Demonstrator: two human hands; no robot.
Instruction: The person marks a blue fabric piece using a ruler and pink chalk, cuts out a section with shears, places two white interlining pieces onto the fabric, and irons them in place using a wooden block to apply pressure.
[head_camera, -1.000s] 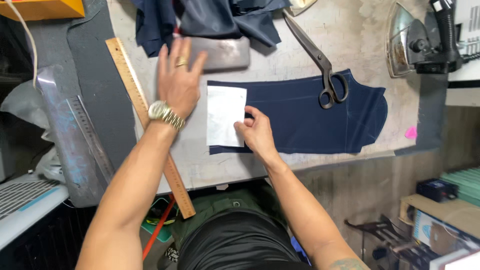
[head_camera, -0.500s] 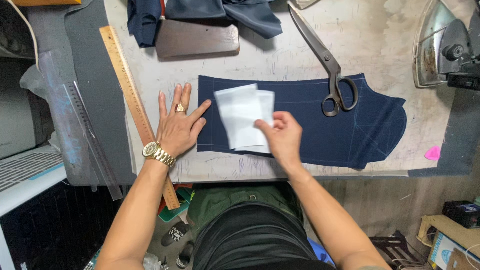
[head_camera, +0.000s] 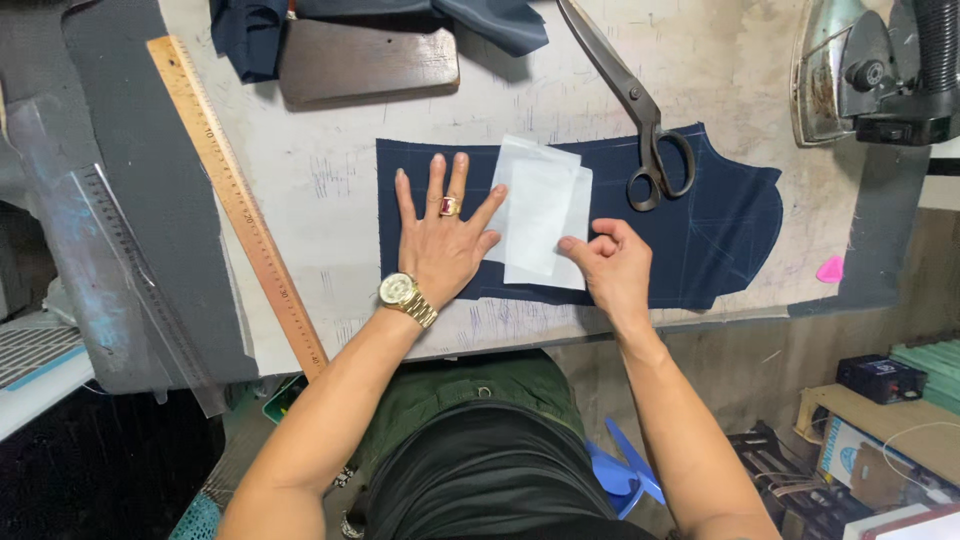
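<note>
The left hand (head_camera: 440, 235) lies open and flat on the navy cloth piece (head_camera: 700, 235), which is spread on the counter (head_camera: 330, 180). The right hand (head_camera: 610, 270) pinches the lower edge of the white interfacing piece (head_camera: 540, 210) that lies on the cloth. I think the left palm should press firmly while the white piece is aligned without wrinkles.

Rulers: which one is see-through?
The clear plastic ruler at the far left. The wooden ruler beside it is solid tan.
</note>
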